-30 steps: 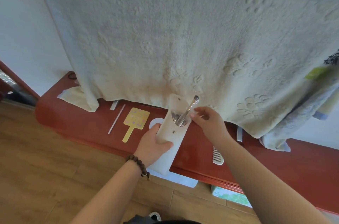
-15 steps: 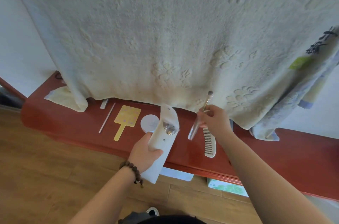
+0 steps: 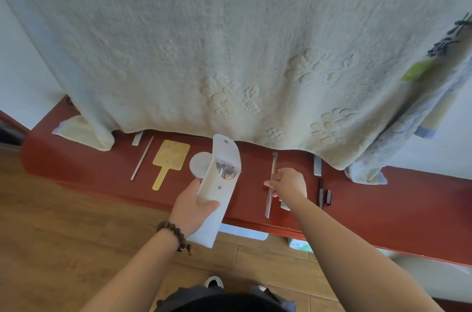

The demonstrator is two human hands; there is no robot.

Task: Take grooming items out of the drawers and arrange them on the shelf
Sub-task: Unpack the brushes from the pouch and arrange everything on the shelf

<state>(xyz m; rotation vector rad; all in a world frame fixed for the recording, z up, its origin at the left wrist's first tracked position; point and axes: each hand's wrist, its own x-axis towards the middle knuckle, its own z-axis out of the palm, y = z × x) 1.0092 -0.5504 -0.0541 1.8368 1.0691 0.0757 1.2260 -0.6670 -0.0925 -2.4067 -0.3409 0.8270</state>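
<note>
My left hand (image 3: 192, 207) grips a white pouch (image 3: 218, 191) with its flap open; several metal-handled brushes show inside. My right hand (image 3: 290, 182) pinches a slim makeup brush (image 3: 270, 181) by its middle, low over the red shelf (image 3: 408, 209), bristles pointing toward the wall. A white comb (image 3: 285, 205) lies partly hidden under that hand. On the shelf to the left lie a yellow hand mirror (image 3: 169, 158), a thin stick (image 3: 142, 158) and a round white pad (image 3: 199, 166).
A large cream towel (image 3: 229, 43) hangs over the back of the shelf, with a patterned cloth (image 3: 398, 133) at its right. A small dark tube (image 3: 328, 196) and a grey file (image 3: 317, 166) lie right of my hand. White boxes sit under the shelf's front edge.
My right hand drew the brush out of the pouch and carried it right and down to the shelf. The left hand kept the pouch still.
</note>
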